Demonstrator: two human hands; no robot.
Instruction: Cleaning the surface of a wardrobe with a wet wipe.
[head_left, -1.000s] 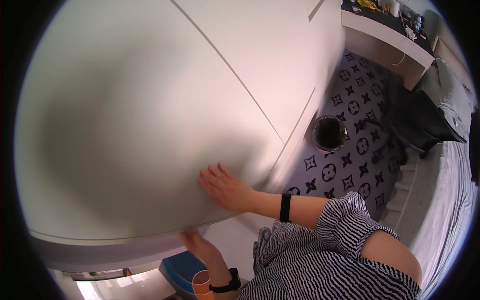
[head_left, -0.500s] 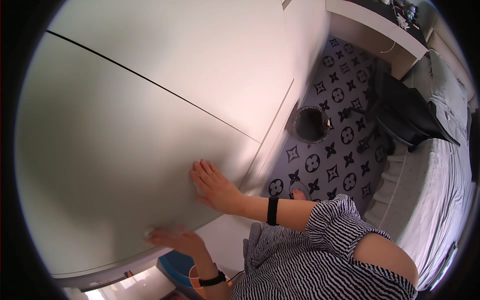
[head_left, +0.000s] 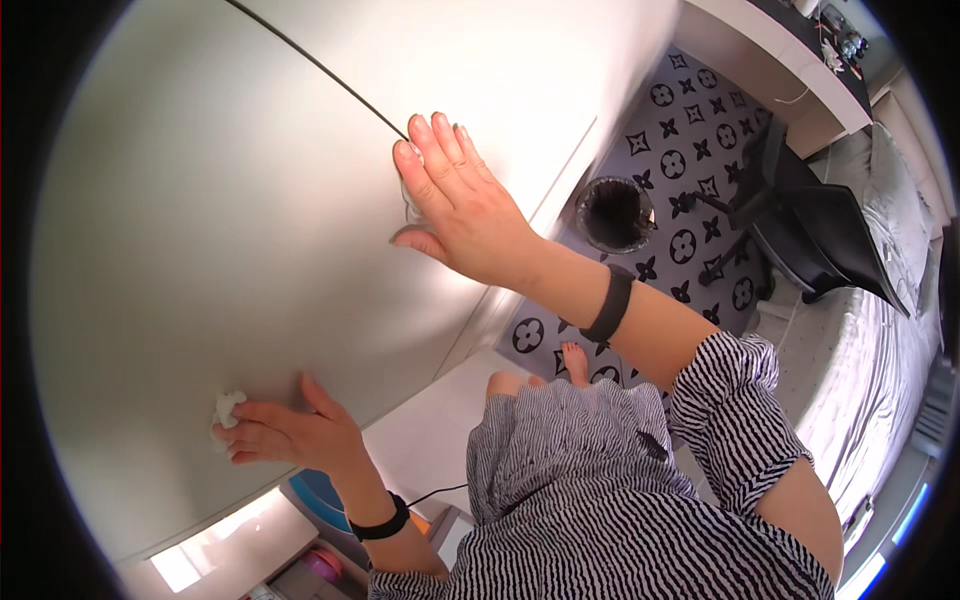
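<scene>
Low on a large pale cabinet panel (head_left: 200, 250), my left hand (head_left: 300, 432) presses a crumpled white tissue (head_left: 229, 408) against the surface with its fingertips; the thumb stands apart. Farther up and to the right, my right hand (head_left: 468, 207) lies flat on the panel, fingers stretched out near the lower end of a dark seam (head_left: 315, 60). A white, crumpled edge shows beneath its index finger and palm; what it belongs to is mostly hidden. Each wrist wears a black band.
A dark-lined waste bin (head_left: 615, 215) stands on the patterned floor (head_left: 685, 160) beside the panel. Right of it are a black chair (head_left: 830, 230) and a bed with pale covers (head_left: 850, 370). A desk (head_left: 790, 45) is at the far right. A blue tub (head_left: 318, 500) sits below my left hand.
My right hand has moved up and to the right along the panel. My left hand, with the tissue, has shifted left and slightly up. The view has tilted a little.
</scene>
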